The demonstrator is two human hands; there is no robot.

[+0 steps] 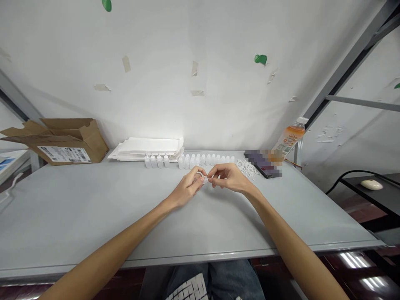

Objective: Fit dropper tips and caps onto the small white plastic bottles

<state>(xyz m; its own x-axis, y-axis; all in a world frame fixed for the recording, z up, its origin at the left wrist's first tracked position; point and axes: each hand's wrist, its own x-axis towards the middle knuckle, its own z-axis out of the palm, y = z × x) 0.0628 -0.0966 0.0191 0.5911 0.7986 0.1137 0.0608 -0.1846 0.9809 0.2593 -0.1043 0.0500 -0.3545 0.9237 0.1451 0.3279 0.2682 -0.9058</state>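
Observation:
My left hand [185, 190] is closed around a small translucent plastic bottle [205, 180], tipped toward the right. Thumb and forefinger of my right hand [230, 177] pinch together at the bottle's mouth; whatever they hold there is too small to make out. Beyond my hands, several similar bottles [203, 160] stand upright in rows. A separate short row of bottles [160, 161] to the left has thin tips on top. Small white slender pieces [248, 169] lie in a loose pile right of the rows.
A stack of white sheets [146, 146] lies by the wall. Far left is an opened cardboard box [67, 141]. At the right, a dark phone-like slab [264, 164], partly blurred, lies near a leaning drink bottle [290, 137]. The grey table [93, 216] ends close to my lap.

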